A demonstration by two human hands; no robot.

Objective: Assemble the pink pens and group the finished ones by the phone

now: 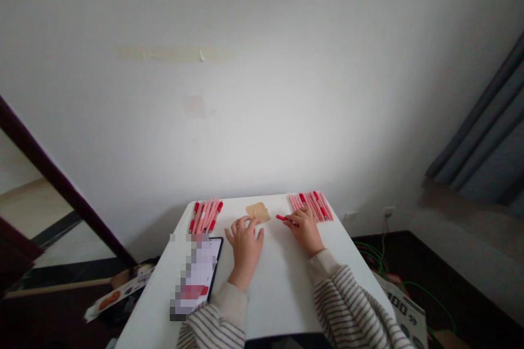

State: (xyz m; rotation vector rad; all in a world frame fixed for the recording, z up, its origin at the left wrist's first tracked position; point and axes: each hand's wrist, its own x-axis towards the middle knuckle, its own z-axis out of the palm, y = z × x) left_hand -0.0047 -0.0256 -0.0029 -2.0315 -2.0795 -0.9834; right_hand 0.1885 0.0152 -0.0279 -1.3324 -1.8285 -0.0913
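1. surface [282, 294]: white, rectangular; its far edge stands against a pale wall [262, 92].
2. left hand [245, 245]: palm down near the middle of the surface; fingers spread, grip wide and holding nothing; one fingertip touches the near edge of the brown card.
3. brown card [257, 211]: small, tan, lying flat close to the far edge, between the two pen lots; no writing legible.
4. right hand [306, 230]: right of the middle, toward the far edge; grip closed on the red pen.
5. red pen [281, 218]: held low over the surface, its free end pointing toward the left edge; just beside the brown card, not touching it.
6. left pen lot [206, 215]: red and pink pens side by side at the far left corner; any print too small to read.
7. right pen lot [311, 205]: the same kind of pens at the far right corner, just beyond the right hand.
8. phone [198, 275]: dark-framed, along the left edge, beside the left hand; screen blurred, unreadable.
9. box [403, 308]: on the floor off the right edge; dark digits reading "000"; the rest unreadable.
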